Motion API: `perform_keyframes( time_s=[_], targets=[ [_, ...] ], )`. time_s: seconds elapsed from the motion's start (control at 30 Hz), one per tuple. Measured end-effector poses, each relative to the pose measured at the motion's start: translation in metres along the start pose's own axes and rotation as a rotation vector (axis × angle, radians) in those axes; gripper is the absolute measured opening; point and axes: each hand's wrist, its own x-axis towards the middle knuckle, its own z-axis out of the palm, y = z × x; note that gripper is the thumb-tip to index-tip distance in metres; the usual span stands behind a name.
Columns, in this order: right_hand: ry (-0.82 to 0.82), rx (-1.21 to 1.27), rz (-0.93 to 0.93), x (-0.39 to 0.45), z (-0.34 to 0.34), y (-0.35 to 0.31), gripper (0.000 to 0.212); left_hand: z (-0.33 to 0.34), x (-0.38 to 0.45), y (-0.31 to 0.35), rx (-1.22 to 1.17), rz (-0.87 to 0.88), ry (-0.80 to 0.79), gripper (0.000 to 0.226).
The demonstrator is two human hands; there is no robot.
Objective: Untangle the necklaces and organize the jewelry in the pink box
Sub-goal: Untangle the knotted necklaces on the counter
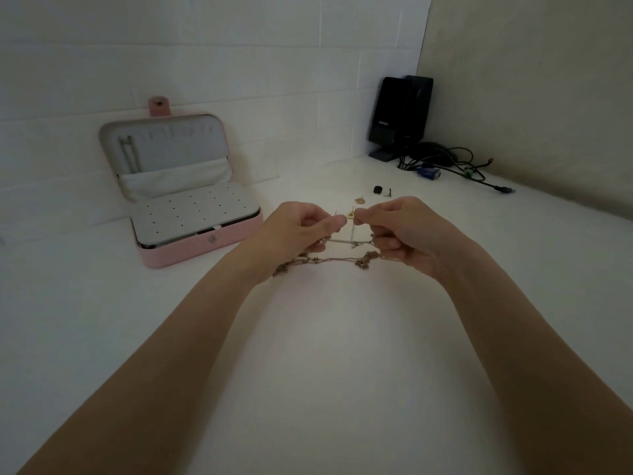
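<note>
While thin gold-coloured tangled chain necklaces [346, 257] are stretched taut above white tabletop [325, 354], strands are pinched by left hand [301, 228] and right hand [397, 228], fingers of both curled closed round chain; open pink rectangular jewellery box [202, 250] is set well apart at left, small loose earrings [359, 200] just beyond hands; if pulled harder, knot could be tightened or fine link snapped
</note>
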Motion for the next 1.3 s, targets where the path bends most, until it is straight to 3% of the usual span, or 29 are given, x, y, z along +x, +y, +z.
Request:
perform_keyframes(
  time_s=[0.2,0.57,0.83,1.3],
  targets=[
    [-0.047,0.155,-0.017,-0.001,-0.002,-0.002,0.016,0.0,-0.009,0.009,-0.01,-0.121,-0.109,0.013],
    [-0.113,0.24,-0.032,-0.001,0.003,-0.004,0.022,0.017,-0.01,0.007,-0.005,-0.056,-0.135,0.004],
    [-0.155,0.351,-0.052,-0.002,0.001,-0.006,0.021,0.016,-0.01,0.01,-0.276,-0.172,-0.135,0.005],
    [0.07,0.202,-0.097,0.0,0.005,-0.002,0.021,0.014,-0.006,0.011,-0.524,-0.294,-0.063,0.016]
  ],
)
